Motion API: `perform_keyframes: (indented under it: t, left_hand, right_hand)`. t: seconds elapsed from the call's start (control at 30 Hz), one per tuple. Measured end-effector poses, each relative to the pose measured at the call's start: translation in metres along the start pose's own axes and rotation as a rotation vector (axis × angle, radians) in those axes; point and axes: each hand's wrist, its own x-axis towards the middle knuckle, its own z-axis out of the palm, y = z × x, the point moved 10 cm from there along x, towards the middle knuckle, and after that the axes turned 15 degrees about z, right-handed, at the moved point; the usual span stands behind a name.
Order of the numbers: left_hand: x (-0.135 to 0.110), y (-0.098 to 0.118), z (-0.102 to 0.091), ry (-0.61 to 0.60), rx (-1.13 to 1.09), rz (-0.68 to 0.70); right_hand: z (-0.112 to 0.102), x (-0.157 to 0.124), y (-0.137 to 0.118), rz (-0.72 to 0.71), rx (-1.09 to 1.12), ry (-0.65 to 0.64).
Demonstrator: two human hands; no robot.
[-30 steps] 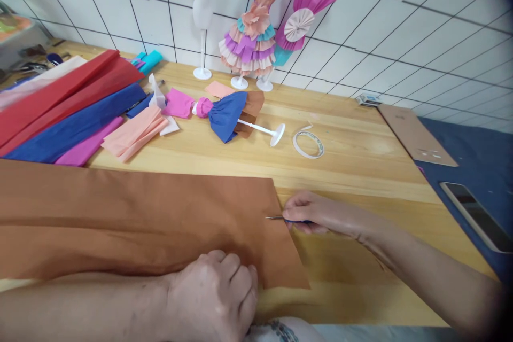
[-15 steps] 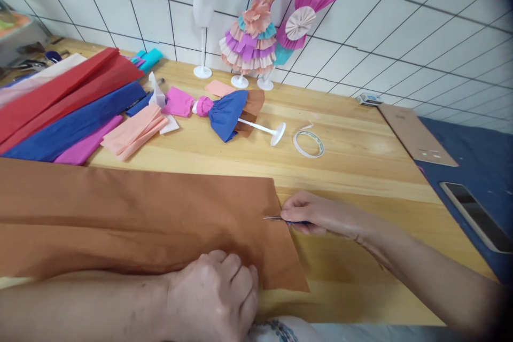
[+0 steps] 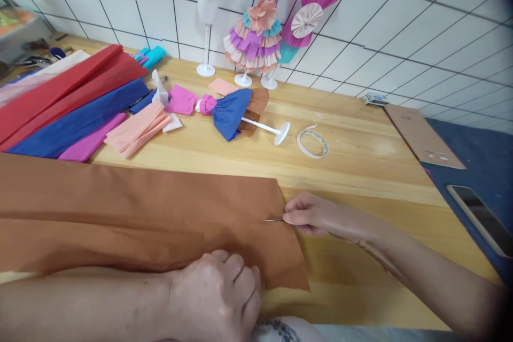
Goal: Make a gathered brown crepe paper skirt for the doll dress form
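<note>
A wide sheet of brown crepe paper [image 3: 160, 197] lies across the near table, its right end cut at a slant. My left hand [image 3: 224, 294] is curled closed at the sheet's near edge, gripping the paper there; the fingertips are hidden beneath. At the right end, my right hand [image 3: 306, 214] is closed around a pair of scissors [image 3: 274, 220]. The thin metal blade lies over the paper just inside its right edge, pointing left. My fingers cover the scissors' handles.
Behind the sheet lies a small dress form with a blue skirt [image 3: 230, 115], beside a tape roll [image 3: 312, 144]. Folded red paper [image 3: 72, 96] and other colours are piled left. Dressed mannequins [image 3: 256, 37] stand by the tiled wall. A phone [image 3: 479, 219] lies at right.
The whole view has shifted slightly. My right hand has turned a little, and the blue scissors handle seen before is now hidden. My left hand stays on the paper's near edge.
</note>
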Motion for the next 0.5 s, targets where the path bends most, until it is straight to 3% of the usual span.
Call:
perform_keyframes:
  t: [0.5]
  left_hand:
    - [-0.0012,-0.0004,-0.0005,0.012,0.014,-0.004]
  right_hand:
    - [0.0034,-0.0006,0.0002,0.019,0.111,-0.067]
